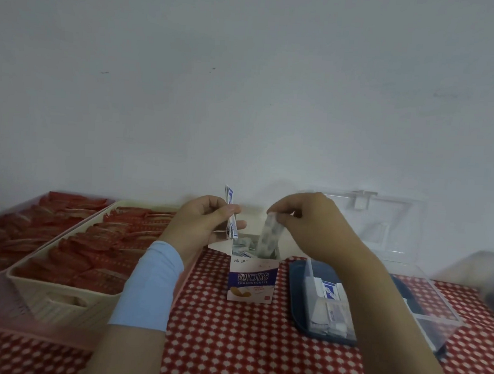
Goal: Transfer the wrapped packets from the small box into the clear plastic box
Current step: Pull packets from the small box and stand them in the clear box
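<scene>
Checkered cloth (230, 344) bears small box (253, 282); left-hand grip (200, 221) holds packets (230, 212); right-hand grip (310, 222) pinches one packet (267, 237) at its mouth

The small box (252, 278) stands between the baskets (69, 288) at left and the clear plastic box (378, 296) at right.

From the small box (253, 277), bare checkered cloth (230, 347) lies open at 6 o'clock. A cream basket (59, 301) blocks 9 o'clock, and the clear plastic box (434, 319) blocks 3 o'clock.
</scene>
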`<action>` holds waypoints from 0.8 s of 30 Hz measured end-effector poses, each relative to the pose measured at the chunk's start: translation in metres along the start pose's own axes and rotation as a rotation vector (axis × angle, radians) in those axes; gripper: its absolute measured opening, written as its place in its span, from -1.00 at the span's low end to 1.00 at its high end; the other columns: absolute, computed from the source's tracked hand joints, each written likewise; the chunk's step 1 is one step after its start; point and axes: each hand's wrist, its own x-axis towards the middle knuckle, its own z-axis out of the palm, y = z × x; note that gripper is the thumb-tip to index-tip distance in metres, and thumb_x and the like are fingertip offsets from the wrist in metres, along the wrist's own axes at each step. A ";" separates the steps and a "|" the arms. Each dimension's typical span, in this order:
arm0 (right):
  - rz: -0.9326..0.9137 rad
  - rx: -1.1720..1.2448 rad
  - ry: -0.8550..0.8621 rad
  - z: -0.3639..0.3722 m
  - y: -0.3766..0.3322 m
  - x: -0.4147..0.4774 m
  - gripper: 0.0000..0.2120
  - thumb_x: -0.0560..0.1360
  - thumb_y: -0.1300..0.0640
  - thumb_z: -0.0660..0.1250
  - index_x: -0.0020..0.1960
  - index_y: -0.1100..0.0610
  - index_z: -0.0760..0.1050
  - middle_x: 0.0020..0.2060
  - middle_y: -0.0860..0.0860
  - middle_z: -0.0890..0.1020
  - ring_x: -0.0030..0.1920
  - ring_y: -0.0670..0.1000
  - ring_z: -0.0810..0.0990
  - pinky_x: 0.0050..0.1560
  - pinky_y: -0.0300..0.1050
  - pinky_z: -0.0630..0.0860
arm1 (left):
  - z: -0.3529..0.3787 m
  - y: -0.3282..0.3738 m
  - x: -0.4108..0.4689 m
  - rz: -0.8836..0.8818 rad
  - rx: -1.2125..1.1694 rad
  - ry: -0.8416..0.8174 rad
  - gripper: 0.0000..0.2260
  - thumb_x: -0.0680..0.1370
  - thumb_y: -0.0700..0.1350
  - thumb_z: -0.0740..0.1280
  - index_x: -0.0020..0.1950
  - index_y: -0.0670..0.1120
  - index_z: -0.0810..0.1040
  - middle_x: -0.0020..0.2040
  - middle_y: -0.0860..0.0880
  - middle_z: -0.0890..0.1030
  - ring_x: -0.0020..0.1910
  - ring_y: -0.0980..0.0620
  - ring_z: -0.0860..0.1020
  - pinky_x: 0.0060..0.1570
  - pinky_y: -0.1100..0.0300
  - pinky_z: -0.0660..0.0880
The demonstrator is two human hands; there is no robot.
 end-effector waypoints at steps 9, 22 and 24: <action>-0.155 0.456 0.007 0.000 -0.017 -0.007 -0.75 0.56 0.31 0.35 -0.02 -0.02 0.68 -0.17 -0.05 0.73 -0.26 -0.13 0.63 -0.13 -0.24 0.61 | 0.000 0.002 -0.007 -0.102 -0.204 -0.311 -0.62 0.52 -0.10 0.35 0.23 -0.32 0.50 0.07 -0.28 0.63 -0.06 -0.13 0.64 -0.12 0.03 0.64; -0.098 0.360 0.269 0.029 -0.023 -0.005 -0.78 0.54 0.12 0.39 0.08 -0.19 0.59 -0.15 -0.29 0.60 -0.25 -0.09 0.54 -0.15 -0.04 0.64 | 0.011 -0.003 -0.007 -0.105 -0.291 -0.376 -0.65 0.51 -0.12 0.30 0.21 -0.32 0.53 0.00 -0.25 0.67 -0.06 -0.12 0.70 -0.15 0.05 0.67; -0.111 0.278 0.278 0.030 -0.022 -0.006 -0.75 0.55 0.05 0.39 0.21 -0.15 0.54 -0.06 -0.28 0.58 -0.20 -0.16 0.54 -0.08 -0.04 0.63 | 0.010 -0.005 -0.004 -0.086 -0.264 -0.348 -0.65 0.51 -0.10 0.34 0.21 -0.30 0.56 0.04 -0.27 0.66 -0.02 -0.14 0.68 -0.05 -0.02 0.63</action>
